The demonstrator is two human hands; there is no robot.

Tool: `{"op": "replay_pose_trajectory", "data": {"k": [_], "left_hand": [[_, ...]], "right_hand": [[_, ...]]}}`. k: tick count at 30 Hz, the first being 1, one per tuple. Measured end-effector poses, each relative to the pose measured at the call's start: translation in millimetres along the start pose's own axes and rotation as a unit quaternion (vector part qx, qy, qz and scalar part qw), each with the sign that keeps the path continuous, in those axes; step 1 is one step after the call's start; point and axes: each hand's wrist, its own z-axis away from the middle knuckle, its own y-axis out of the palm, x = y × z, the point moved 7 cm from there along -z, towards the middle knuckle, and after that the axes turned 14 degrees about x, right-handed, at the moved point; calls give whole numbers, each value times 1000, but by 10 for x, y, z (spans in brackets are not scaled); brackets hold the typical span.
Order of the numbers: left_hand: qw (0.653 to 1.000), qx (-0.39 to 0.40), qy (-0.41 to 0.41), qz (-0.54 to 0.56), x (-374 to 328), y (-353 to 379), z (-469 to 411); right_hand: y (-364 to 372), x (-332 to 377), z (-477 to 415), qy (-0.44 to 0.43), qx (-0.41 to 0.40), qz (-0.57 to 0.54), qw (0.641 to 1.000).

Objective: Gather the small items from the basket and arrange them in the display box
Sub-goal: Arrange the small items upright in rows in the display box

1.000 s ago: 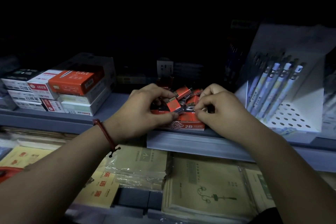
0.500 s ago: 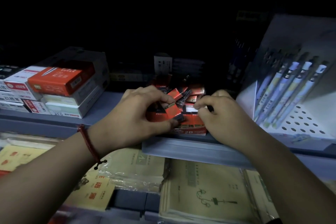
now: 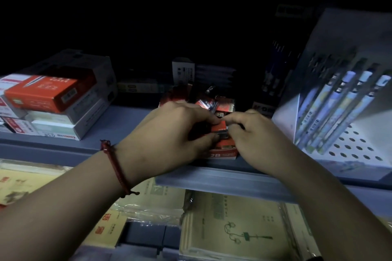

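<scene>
Our left hand (image 3: 169, 133) and right hand (image 3: 256, 140) both pinch one small red packet (image 3: 220, 127) over the display box (image 3: 222, 155), likely squaring it to slot in; pen rack (image 3: 360, 150) at 3 o'clock.

Display box (image 3: 222, 154) sits centre on the shelf (image 3: 127, 121), small packets (image 3: 226, 105) in it. Stacked boxes (image 3: 53, 99) left, pen rack (image 3: 350, 144) right. Notebooks (image 3: 233, 229) below, in front.
</scene>
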Motion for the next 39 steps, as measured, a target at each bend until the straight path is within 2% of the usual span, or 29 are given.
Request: {"op": "replay_pose_trajectory", "data": {"k": [7,13,19,24,27,29,33,36,39], "left_hand": [[1000,16,-16,-13,-24,53,-107],[996,25,-51,-70,-32,107,-181],[996,-26,-58,-54,17,76,-211],[995,-82,-12,-59,-9,56,-172],[993,-118,-22,-21,31,-27,-127],[989,-132,-53,50,87,-90,-82],[972,-117,-103,173,191,-82,-74],[968,-120,-106,193,194,-51,-92],[974,-122,-109,160,184,-30,-119]], "right_hand": [[-6,5,27,-4,6,5,1000],[-54,22,71,-9,-8,16,1000],[-66,26,100,-15,-20,15,1000],[-54,20,93,-10,-12,-2,1000],[-77,8,95,-3,-25,-12,1000],[-85,6,96,-2,-31,-21,999],[-84,13,91,-2,-29,-73,997],[-68,2,70,-4,-30,-94,995],[-70,-8,62,-2,-25,-94,995]]}}
